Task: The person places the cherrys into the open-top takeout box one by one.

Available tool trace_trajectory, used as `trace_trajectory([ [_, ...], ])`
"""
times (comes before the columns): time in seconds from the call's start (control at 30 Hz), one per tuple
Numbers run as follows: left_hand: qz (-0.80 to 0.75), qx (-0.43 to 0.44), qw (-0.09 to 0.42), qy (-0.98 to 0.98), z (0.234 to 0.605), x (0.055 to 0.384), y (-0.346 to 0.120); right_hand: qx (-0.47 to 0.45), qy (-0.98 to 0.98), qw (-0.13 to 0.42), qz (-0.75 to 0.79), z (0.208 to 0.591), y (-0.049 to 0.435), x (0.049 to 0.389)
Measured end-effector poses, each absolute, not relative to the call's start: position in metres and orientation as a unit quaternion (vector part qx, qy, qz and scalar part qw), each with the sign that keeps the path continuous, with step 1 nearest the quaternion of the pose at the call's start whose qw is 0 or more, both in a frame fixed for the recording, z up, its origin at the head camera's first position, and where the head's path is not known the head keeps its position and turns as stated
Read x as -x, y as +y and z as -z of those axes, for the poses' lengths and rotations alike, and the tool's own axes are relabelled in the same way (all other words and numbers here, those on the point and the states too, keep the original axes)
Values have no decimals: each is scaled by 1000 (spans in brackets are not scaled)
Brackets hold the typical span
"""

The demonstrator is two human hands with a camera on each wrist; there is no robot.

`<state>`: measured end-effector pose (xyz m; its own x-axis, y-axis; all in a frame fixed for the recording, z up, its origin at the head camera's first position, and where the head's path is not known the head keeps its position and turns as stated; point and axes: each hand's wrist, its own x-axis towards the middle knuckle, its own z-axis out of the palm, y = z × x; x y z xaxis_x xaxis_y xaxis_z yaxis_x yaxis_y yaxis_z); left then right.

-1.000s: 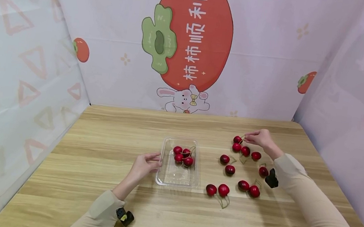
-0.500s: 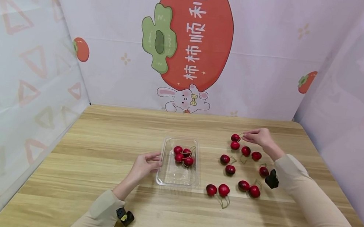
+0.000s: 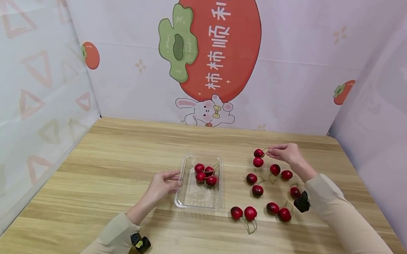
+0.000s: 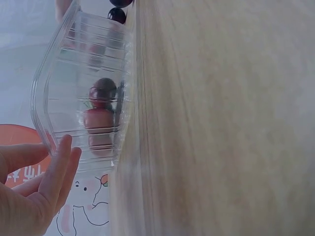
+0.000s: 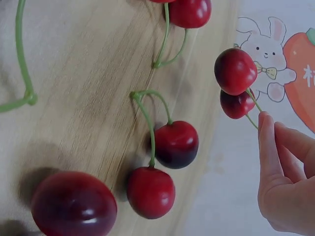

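Across a wood table (image 3: 110, 167), with printed cloth (image 3: 298, 71) rising at 9, 12 and 3 o'clock, we have the clear box (image 3: 196, 196) near the middle, four cherries (image 3: 211, 181) inside. From it, loose cherries (image 3: 257, 190) lie between 2 and 4 o'clock, one just beside the black wrist camera (image 3: 302, 202), which hides the table there. At 2 o'clock our right hand (image 3: 287, 153) pinches the cherry pair (image 5: 235, 72) by its stems (image 5: 254, 101), fingertips (image 5: 266, 119) together; at 9 o'clock our left hand (image 3: 160, 185) touches the box's side, fingers (image 4: 61, 157) relaxed and parted, gripping nothing
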<state>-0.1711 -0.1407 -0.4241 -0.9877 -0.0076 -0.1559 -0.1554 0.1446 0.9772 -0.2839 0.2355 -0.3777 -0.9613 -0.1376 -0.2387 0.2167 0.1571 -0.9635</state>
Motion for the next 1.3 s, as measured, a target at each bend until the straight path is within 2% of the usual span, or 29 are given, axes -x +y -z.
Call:
trace_trajectory([
  [1.3, -648, 68, 64, 756, 424, 173, -139, -8, 726, 118, 678, 362, 190, 267],
])
